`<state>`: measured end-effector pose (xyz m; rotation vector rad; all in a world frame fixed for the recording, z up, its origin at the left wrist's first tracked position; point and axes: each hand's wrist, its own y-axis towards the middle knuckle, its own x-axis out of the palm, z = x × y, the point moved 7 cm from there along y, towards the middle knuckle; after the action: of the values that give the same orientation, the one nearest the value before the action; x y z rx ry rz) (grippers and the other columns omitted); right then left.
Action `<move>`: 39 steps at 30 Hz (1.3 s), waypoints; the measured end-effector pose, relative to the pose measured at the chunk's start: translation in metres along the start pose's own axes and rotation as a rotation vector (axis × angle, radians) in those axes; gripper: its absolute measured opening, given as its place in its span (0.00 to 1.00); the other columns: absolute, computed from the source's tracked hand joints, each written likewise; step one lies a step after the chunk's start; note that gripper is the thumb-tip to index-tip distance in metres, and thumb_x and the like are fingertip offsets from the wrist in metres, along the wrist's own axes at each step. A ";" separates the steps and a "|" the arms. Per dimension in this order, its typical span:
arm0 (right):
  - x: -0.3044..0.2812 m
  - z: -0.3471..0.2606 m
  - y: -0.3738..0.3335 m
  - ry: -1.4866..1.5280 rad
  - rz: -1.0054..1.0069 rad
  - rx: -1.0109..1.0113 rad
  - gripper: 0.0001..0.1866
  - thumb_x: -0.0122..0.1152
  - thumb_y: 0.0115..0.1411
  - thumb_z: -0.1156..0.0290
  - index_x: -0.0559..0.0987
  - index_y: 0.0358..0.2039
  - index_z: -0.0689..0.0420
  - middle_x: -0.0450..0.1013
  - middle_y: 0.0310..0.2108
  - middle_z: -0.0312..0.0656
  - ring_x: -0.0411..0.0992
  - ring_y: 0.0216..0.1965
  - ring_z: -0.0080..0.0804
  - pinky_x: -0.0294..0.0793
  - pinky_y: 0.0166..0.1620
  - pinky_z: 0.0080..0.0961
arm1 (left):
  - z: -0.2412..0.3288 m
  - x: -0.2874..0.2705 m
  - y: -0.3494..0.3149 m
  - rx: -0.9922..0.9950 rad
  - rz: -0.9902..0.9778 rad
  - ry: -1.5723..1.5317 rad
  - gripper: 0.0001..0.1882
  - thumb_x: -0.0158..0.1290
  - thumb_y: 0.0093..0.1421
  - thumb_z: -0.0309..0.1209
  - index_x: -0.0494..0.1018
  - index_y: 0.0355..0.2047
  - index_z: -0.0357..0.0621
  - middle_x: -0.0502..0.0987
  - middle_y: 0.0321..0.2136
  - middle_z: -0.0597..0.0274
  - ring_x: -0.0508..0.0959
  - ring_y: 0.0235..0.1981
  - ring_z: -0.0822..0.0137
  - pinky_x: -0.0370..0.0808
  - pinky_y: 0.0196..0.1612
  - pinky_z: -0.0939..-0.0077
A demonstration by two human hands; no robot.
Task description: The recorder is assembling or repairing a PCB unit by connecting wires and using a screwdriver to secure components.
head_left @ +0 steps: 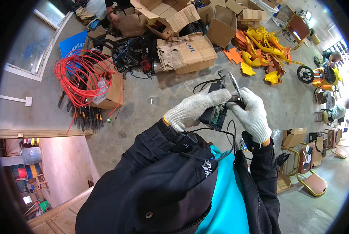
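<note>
My left hand (pixel 197 107), in a white knitted glove, is closed round a black electronic box (pixel 207 116). The box's near side shows a green circuit board (pixel 220 114), and black cables (pixel 233 134) run from it. My right hand (pixel 251 115), gloved the same way, grips a slim silver-and-black hand tool (pixel 234 82) whose silver end points up and away from me. Its fingertips meet the left hand's at the box's right side. What they pinch there is too small to make out.
A coil of red cable (pixel 71 72) lies over a cardboard box at left. Cardboard boxes (pixel 188 52) and black parts pile up ahead, where another person's hand (pixel 113 17) shows. Yellow and orange plastic panels (pixel 260 50) lie at far right. Chairs (pixel 312 183) and people are farther right.
</note>
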<state>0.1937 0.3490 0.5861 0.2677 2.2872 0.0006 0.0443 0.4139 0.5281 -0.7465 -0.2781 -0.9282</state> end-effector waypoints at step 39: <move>-0.001 -0.003 -0.002 0.134 0.044 -0.050 0.09 0.68 0.55 0.76 0.82 0.37 0.61 0.73 0.32 0.46 0.74 0.32 0.42 0.73 0.39 0.32 | 0.005 0.001 0.004 0.124 -0.086 -0.051 0.20 0.57 0.71 0.48 0.78 0.51 0.46 0.82 0.38 0.67 0.81 0.36 0.76 0.79 0.39 0.79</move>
<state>0.1918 0.3467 0.5885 0.2995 2.4101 0.1015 0.0484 0.4182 0.5303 -0.6486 -0.4118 -0.9654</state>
